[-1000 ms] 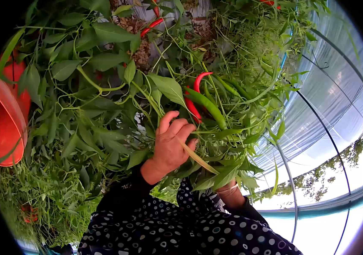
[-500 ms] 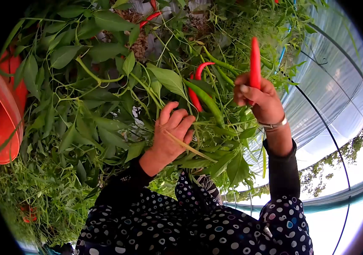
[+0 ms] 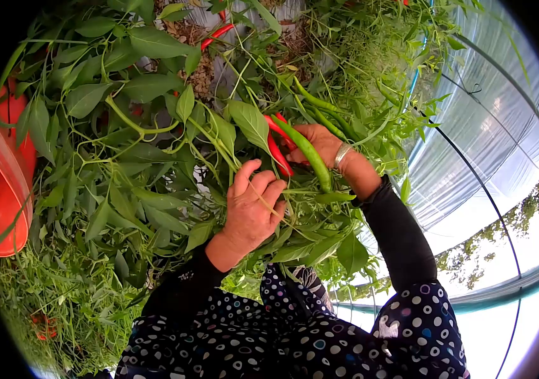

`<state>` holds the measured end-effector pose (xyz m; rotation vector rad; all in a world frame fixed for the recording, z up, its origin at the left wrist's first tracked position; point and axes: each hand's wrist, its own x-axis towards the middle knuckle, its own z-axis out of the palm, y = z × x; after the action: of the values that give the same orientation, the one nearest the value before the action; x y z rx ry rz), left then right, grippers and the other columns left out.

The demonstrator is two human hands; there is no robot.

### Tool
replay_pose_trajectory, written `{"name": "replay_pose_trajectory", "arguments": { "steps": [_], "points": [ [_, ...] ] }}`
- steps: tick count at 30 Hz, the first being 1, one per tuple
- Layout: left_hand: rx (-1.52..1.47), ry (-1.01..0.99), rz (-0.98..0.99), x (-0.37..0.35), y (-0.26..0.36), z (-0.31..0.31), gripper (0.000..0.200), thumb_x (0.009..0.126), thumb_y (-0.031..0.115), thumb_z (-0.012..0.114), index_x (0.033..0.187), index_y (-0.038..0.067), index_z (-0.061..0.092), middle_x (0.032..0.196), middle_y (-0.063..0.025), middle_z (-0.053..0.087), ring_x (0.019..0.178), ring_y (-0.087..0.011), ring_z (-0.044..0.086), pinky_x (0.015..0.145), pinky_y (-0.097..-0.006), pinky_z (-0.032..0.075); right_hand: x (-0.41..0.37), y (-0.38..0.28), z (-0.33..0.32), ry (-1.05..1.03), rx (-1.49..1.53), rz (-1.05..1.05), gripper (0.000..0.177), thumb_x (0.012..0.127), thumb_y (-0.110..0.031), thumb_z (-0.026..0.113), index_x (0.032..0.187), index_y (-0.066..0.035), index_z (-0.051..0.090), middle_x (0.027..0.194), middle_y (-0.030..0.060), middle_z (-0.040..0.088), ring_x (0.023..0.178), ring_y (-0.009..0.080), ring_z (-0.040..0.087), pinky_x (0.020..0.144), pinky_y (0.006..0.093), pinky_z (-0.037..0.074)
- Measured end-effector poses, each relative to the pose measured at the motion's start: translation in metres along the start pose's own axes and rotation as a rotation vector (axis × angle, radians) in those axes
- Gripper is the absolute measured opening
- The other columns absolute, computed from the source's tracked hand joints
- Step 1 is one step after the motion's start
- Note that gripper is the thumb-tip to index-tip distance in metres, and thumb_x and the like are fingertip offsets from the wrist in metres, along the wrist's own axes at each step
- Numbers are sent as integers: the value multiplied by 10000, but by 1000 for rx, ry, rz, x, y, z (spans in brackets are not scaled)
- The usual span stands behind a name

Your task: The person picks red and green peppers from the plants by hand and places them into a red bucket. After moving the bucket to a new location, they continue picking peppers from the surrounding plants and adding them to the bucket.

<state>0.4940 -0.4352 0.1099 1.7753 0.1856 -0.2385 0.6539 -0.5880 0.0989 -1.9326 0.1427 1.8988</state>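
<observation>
left hand: our left hand (image 3: 250, 211) shows its back to us, with the fingers close together and loosely bent. It lies on the leafy stems of the chilli plant (image 3: 149, 82). A thin pale stem crosses the fingers. We cannot tell whether the palm grips anything underneath.
right hand: our right hand (image 3: 317, 142) is higher and to the right, reaching into the same plant. Its fingers curl closed on the red chillies (image 3: 277, 155). A leaf and the green pod partly hide the grip.
red chillies: they hang in the middle of the foliage, just above the left fingertips and touching the right fingers.
green chilli (image 3: 307, 151): a long pod that runs slantwise across the front of the right hand, just beside the red ones.
wrist band (image 3: 341, 153): we see a silver band on the right wrist, above a dark sleeve.
clothing: we see a dark polka-dot garment (image 3: 295, 347) along the bottom edge.
other red pod (image 3: 216, 35): it sits near the top among the leaves, well apart from both hands.
red bucket (image 3: 1, 189): at the far left edge, half behind leaves.
greenhouse film (image 3: 497, 120): clear sheeting at right, with dark hoop rods (image 3: 490, 208) across it.
grass (image 3: 48, 297): lower left, under the plant.
</observation>
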Motion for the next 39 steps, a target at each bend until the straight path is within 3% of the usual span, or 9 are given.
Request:
{"name": "replay_pose_trajectory", "arguments": {
  "steps": [3, 6, 14, 15, 19, 26, 34, 37, 39],
  "points": [
    [4, -11, -3, -1, -1, -1, 354, 580, 60, 685, 924, 73, 602, 980, -66, 522, 1086, -350, 425, 862, -435, 395, -19, 4, -4, 278, 740, -179, 174, 735, -48, 655, 881, -31, 563, 761, 53, 597, 640, 143, 594, 559, 292, 509],
    [-17, 5, -3, 0, -2, 1, 339, 585, 49, 680, 914, 71, 603, 975, -68, 522, 1083, -346, 425, 872, -435, 389, -48, 21, -33, 481, 1261, -409, 152, 777, -70, 587, 918, -57, 535, 802, 70, 544, 764, 188, 558, 709, 385, 482],
    [-11, 37, 7, -4, -5, 1, 258, 601, 27, 658, 853, 61, 610, 916, -63, 538, 1039, -328, 447, 877, -412, 391, -108, 91, -100, 889, 1582, -747, 184, 740, -49, 588, 869, -17, 461, 746, 52, 488, 724, 192, 503, 804, 408, 413],
    [-9, 33, 5, -3, -5, 2, 258, 601, 27, 658, 853, 61, 610, 916, -63, 538, 1039, -328, 447, 877, -412, 391, -116, 88, -116, 959, 1490, -712, 164, 766, -50, 573, 874, -11, 455, 747, 51, 485, 717, 187, 499, 800, 412, 414],
    [-13, 26, 10, 0, -3, 3, 244, 608, 11, 651, 844, 58, 613, 918, -58, 539, 1015, -326, 457, 884, -416, 388, -95, 2, -106, 409, 1164, -543, 97, 828, -95, 561, 890, -42, 507, 797, 54, 504, 709, 152, 504, 697, 342, 439],
    [-34, 55, 13, -5, -4, 8, 291, 587, 20, 673, 867, 67, 611, 922, -56, 533, 1026, -309, 457, 888, -411, 385, 28, -48, -22, 21, -384, 213, 287, 730, -222, 683, 877, 6, 589, 651, 35, 591, 521, 132, 569, 491, 253, 459],
    [6, 70, 6, -5, -5, 3, 278, 614, 112, 668, 883, 101, 598, 967, -30, 514, 1113, -295, 429, 841, -384, 394, 23, -18, 17, -39, -110, -18, 356, 689, -237, 714, 933, -8, 594, 730, 80, 618, 607, 133, 568, 569, 273, 456],
    [-28, 70, -1, -4, -5, 1, 286, 621, 110, 665, 897, 98, 591, 969, -31, 510, 1110, -295, 432, 849, -383, 396, 9, -13, 6, 134, 552, 117, 314, 698, -65, 662, 991, 0, 571, 836, 39, 613, 699, 150, 587, 672, 283, 484],
    [-47, 73, -11, -3, -3, 0, 301, 628, 112, 662, 918, 98, 583, 971, -36, 503, 1113, -303, 424, 856, -384, 396, 1, -2, -1, 377, 613, -49, 342, 705, -91, 641, 1013, 11, 530, 819, 80, 603, 726, 209, 608, 739, 335, 504]
  ]
}}
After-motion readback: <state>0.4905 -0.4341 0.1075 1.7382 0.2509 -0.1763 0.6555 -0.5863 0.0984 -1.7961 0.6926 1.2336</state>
